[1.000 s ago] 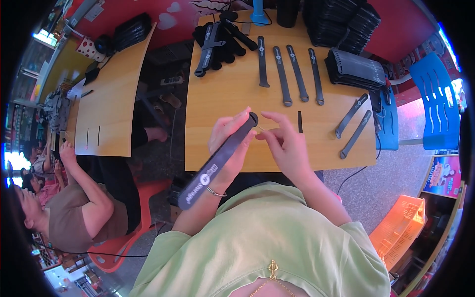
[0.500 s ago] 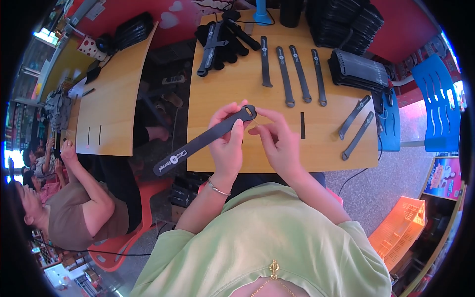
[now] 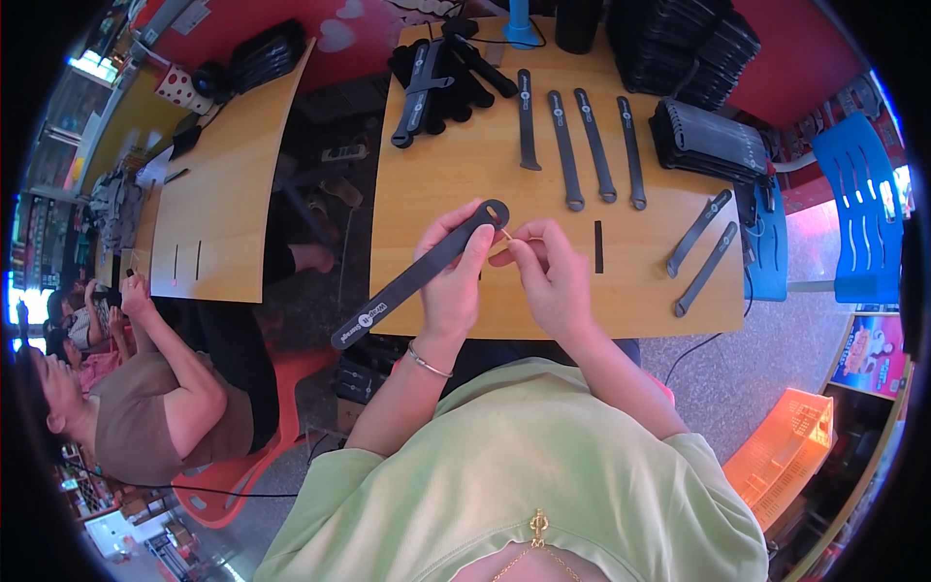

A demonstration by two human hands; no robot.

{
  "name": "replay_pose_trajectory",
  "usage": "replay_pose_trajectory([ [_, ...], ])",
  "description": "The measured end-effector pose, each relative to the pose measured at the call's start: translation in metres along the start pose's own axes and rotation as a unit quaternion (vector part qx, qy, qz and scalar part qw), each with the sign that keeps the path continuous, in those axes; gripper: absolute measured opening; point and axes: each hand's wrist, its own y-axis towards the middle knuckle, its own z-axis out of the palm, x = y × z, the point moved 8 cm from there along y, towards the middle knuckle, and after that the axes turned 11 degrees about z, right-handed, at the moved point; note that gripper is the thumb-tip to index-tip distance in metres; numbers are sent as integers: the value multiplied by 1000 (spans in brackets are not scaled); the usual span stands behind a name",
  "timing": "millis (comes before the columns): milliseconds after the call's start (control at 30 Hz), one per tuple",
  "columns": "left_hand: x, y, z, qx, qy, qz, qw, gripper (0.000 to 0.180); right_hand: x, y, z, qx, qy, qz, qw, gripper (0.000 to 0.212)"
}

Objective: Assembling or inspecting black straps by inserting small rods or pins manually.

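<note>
My left hand (image 3: 453, 279) is closed around a long black storage strap (image 3: 412, 274), its thumb pressing on the upper part. The strap slants from lower left to upper right, and its rounded top end has an oval hole. White print marks its lower end. Close beside that top end, my right hand (image 3: 555, 286) pinches a thin yellowish strand (image 3: 506, 235) between thumb and forefinger. What the strand is, and whether it is fastened to the strap, I cannot tell.
Several similar straps (image 3: 564, 150) lie on the wooden table (image 3: 465, 184), with two more (image 3: 705, 267) at its right. A dark narrow strip (image 3: 598, 247) is near my right hand. Bundled black straps (image 3: 422, 92) and black stacks (image 3: 713, 141) stand behind. A person (image 3: 175, 388) sits at the left table.
The strap's printed lower end has shifted right and its hole now shows clear of my fingers. My right fingertips have drawn slightly away from the strap's end, with the yellowish strand between them.
</note>
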Motion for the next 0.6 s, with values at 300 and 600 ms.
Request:
replay_pose_trajectory([
  [300,-7,-1,3,-4,-3,63,998,24,-21,-3,26,171,370,173,897,11],
  [600,-6,-7,2,-18,-9,50,999,24,-8,6,15,120,227,90,962,9],
])
